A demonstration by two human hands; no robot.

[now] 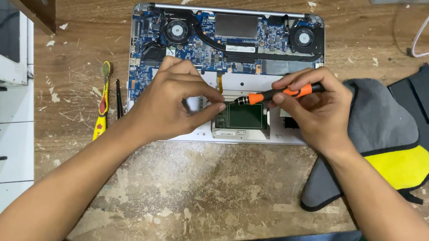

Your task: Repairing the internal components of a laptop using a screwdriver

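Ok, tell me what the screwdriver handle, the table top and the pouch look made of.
Screwdriver: orange and black handle, probably matte plastic or rubber. Table: wood, its coating worn off in pale flaking patches. Pouch: soft grey and yellow fabric with black stitched edging.

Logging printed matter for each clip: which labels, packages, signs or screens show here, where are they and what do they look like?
Label sticker: on the opened laptop's board below the grey metal plate; small white rectangle with dark print.
Second sticker: near the left fan; tiny white rectangle.
No packages, signs or lit screens in view.
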